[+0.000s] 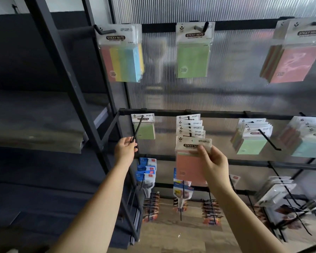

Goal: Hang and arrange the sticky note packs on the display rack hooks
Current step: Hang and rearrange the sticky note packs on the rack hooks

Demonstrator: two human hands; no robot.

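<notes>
My right hand (pixel 214 162) pinches a pink sticky note pack (pixel 188 167) by its clear header, held in front of the middle-row hook that carries several stacked packs (pixel 190 125). My left hand (pixel 125 148) grips the tip of the neighbouring black hook (pixel 138 129) on the left, where one green pack (pixel 144 130) hangs at the back. On the top row hang a multicolour pack (pixel 121 55), a green pack (pixel 192 53) and pink packs (pixel 297 57).
More sticky note packs hang at the middle right (pixel 252 137) and far right (pixel 307 137). Lower hooks carry blue-carded items (pixel 146 170) and other small goods (pixel 274 194). A dark metal shelf frame (pixel 69 84) stands to the left. The floor below is wood-patterned.
</notes>
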